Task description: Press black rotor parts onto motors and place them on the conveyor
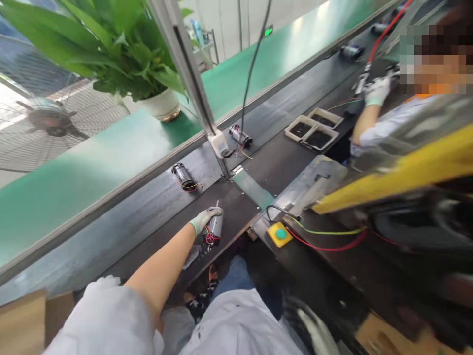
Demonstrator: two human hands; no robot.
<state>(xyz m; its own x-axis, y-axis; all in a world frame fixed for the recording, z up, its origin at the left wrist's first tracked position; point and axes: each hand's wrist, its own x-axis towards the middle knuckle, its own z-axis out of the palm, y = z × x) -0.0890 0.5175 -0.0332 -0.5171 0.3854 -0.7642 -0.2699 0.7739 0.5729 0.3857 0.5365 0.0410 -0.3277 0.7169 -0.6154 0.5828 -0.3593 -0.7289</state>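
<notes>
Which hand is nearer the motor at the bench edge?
Left. The left hand is wrapped around the motor, gripping its top. The right hand is not in view, so its distance cannot be judged.

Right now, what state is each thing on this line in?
Left hand: gloved, fingers closed around a motor.
Held motor: upright over the bench edge, red wires hanging.
Near belt motor: lying on its side, untouched.
Far belt motor: lying on its side, wires trailing.
Trays: holding dark contents.
Co-worker's hand: gloved, gripping a tool.
</notes>
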